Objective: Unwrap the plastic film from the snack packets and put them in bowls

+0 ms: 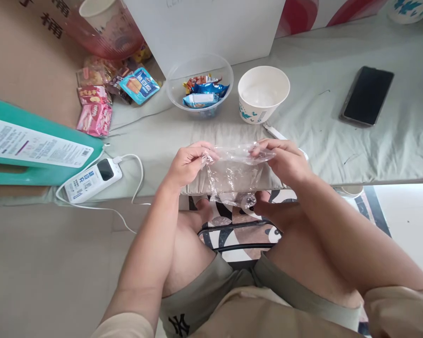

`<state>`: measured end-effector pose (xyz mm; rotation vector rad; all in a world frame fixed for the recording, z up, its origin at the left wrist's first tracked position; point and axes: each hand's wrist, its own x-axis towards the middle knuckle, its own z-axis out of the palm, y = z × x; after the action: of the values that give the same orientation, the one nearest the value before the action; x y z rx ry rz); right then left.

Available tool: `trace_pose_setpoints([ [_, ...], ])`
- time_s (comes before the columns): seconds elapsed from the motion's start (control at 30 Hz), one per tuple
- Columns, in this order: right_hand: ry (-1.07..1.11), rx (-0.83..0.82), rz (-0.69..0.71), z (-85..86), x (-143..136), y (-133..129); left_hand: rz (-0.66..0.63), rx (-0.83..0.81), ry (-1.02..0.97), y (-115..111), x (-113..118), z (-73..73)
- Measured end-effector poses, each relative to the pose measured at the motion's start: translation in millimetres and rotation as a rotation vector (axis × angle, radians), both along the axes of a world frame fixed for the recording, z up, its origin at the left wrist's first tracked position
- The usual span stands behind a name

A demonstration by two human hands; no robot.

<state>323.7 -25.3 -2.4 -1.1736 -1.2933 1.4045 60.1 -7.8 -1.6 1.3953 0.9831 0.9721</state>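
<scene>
A clear plastic bag (232,173) hangs between my two hands over the front edge of the cloth-covered surface. My left hand (190,163) pinches its upper left corner, and my right hand (284,157) holds the upper right part between thumb and fingers. Just beyond the hands stand a clear plastic bowl (172,87) with several wrapped snacks (206,94) in it and a white paper cup (255,112) with a blue leaf print. Part of a white object (275,132) shows behind my right hand.
A black phone (367,96) lies at the right. On the left are a white power bank (93,180) with a cable, a green box (38,145) and pink snack packets (94,117). A white box (211,28) stands behind the bowl; another paper cup (407,11) is at the top right.
</scene>
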Motion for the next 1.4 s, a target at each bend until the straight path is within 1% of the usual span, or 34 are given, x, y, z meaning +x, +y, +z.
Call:
trace_pose_setpoints([
  [0.13,-0.059,-0.001,-0.098,1.8,-1.7,0.6,-0.001,0.009,0.025,-3.8,-2.2,-0.3],
  [0.2,-0.131,0.016,-0.133,2.4,-4.7,0.2,0.046,0.012,0.066,-5.1,-0.1,-1.2],
  [0.27,-0.162,0.060,-0.109,1.7,-7.6,-0.4,0.133,0.036,0.126,-5.2,3.0,-3.0],
  [0.33,-0.111,0.059,-0.033,-1.0,-9.3,-1.0,0.192,0.073,0.133,-4.6,5.3,-5.0],
  [0.4,-0.036,0.017,0.034,-4.7,-9.7,-1.3,0.215,0.106,0.078,-3.9,6.2,-6.4],
  [0.43,-0.014,0.000,0.042,-6.5,-9.7,-1.2,0.227,0.122,0.040,-3.8,6.2,-6.6],
  [0.53,-0.005,0.001,-0.020,-9.2,-9.6,-0.2,0.279,0.174,-0.059,-4.0,7.3,-4.5],
  [0.6,-0.004,0.006,-0.081,-8.0,-10.0,0.5,0.300,0.110,-0.124,-4.8,10.2,-0.9],
  [0.67,0.016,-0.001,-0.123,-5.1,-10.8,0.7,0.250,-0.072,-0.192,-5.8,15.0,3.2],
  [0.73,0.071,-0.013,-0.154,-2.6,-11.8,0.8,0.134,-0.293,-0.230,-7.0,20.6,6.2],
  [0.77,0.118,-0.019,-0.167,-1.9,-12.3,0.9,0.078,-0.374,-0.231,-7.6,23.2,7.1],
  [0.83,0.236,-0.045,-0.179,-2.0,-13.3,1.1,0.035,-0.445,-0.213,-8.4,27.1,7.9],
  [0.9,0.308,-0.089,-0.146,-3.4,-14.7,0.9,0.069,-0.416,-0.199,-8.6,28.7,7.8],
  [0.93,0.294,-0.114,-0.106,-4.0,-15.6,0.5,0.084,-0.393,-0.195,-8.6,28.5,7.6],
  [1.0,0.171,-0.159,-0.016,-4.1,-17.4,-0.7,0.072,-0.373,-0.166,-8.1,26.5,6.8],
  [1.03,0.099,-0.172,0.013,-3.2,-18.1,-1.4,0.045,-0.379,-0.127,-7.8,24.9,6.2],
  [1.13,-0.015,-0.173,0.017,1.6,-18.6,-2.6,-0.048,-0.415,0.024,-6.7,19.4,4.2],
  [1.2,-0.038,-0.155,0.016,4.3,-17.1,-3.1,-0.046,-0.412,0.056,-5.9,16.3,3.8],
  [1.27,-0.031,-0.130,0.051,5.2,-14.2,-3.4,0.000,-0.380,0.001,-4.9,14.2,4.9],
  [1.33,0.035,-0.091,0.081,4.5,-10.2,-3.7,0.050,-0.360,-0.076,-3.5,12.7,7.4],
  [1.4,0.101,-0.066,0.078,3.6,-5.8,-3.7,0.074,-0.354,-0.146,-1.5,11.5,10.5],
])
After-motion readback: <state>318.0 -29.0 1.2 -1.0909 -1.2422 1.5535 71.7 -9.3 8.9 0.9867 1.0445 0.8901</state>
